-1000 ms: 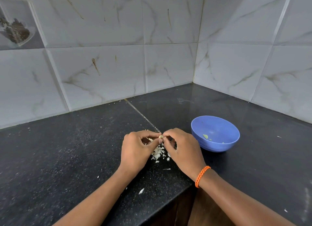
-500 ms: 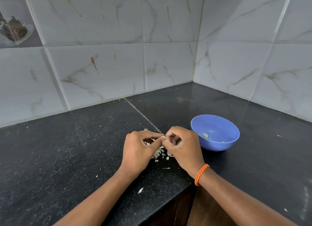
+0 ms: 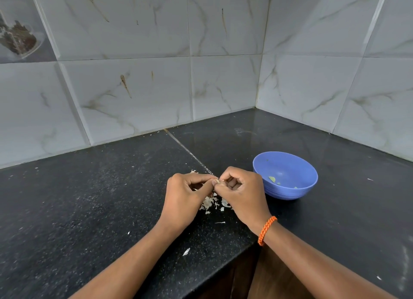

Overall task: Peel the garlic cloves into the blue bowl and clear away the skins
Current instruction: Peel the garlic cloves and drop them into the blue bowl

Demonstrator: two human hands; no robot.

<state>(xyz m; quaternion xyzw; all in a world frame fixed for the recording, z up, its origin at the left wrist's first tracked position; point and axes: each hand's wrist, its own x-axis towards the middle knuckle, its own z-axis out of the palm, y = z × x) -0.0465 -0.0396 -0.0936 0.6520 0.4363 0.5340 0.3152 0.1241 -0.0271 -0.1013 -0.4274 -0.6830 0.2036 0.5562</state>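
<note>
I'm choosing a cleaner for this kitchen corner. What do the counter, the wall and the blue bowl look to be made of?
Counter: probably polished black granite, going by its pale speckles and dull sheen.
Wall: glossy ceramic tiles printed with marble veining, with grout lines between them.
Blue bowl: likely plastic, with an even matte colour and a thin rim.

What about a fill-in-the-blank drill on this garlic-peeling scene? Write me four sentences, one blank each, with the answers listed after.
1. The blue bowl stands on the ____ side of the right hand.
2. The pile of skins lies on the ____ countertop.
3. The ____ wrist wears an orange bracelet.
4. The left hand and right hand pinch one garlic clove ____ them.

Answers: right; black; right; between
</note>
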